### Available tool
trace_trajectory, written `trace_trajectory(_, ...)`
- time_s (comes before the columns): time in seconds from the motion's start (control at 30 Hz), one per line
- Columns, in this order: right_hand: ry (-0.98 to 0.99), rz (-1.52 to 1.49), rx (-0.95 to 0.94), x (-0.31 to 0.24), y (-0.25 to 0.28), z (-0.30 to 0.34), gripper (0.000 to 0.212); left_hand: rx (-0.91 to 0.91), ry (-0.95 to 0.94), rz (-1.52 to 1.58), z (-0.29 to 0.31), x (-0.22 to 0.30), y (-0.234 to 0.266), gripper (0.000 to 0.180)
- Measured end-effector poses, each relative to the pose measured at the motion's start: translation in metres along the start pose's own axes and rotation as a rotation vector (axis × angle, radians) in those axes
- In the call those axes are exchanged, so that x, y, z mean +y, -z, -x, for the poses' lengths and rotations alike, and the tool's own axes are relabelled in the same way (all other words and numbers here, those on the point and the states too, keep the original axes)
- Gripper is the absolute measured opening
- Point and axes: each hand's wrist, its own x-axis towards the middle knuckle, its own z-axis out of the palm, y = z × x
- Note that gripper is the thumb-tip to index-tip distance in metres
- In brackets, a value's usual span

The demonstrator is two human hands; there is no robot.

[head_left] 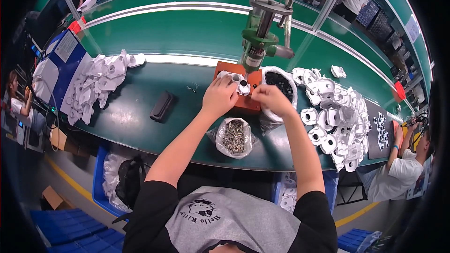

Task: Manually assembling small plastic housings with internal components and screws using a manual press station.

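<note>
My left hand [219, 95] is closed on a white plastic housing [243, 89] and steadies it on the orange base [245, 105] of a green bench press [255, 42]. A round black piece sits in the housing, under the press head. To the right of it my right hand [273, 99] is closed in a pinch, fingertips near the base's right edge. A small dark spot shows by those fingertips, too small to name. Beside that hand stands a white bag of black parts [278, 82]. Nearer me, a bag of small metal pins [234, 138] rests on the green table.
White housings lie in heaps at left [101, 79] and right [337, 117]. A black case [163, 106] lies left of the press. A blue machine [65, 61] stands at far left; a conveyor [168, 28] runs behind. Other people work at the left, right and back.
</note>
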Motion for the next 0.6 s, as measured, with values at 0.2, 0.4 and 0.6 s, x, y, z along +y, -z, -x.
trace_trajectory(0.2, -0.334, -0.303, -0.09, 0.0, 0.027, -0.048, 0.007, 0.034, -0.012, 0.018, -0.002, 0.001, -0.004, 0.012)
trace_trajectory(0.4, -0.416, -0.265, -0.194, -0.008, 0.028, -0.068, 0.011, 0.042, -0.004, 0.011, -0.001, 0.001, -0.002, 0.013)
trace_trajectory(0.6, -0.464, -0.226, -0.168, -0.009, 0.025, -0.071, 0.015, 0.033, 0.003, 0.003, -0.001, 0.001, -0.003, 0.012)
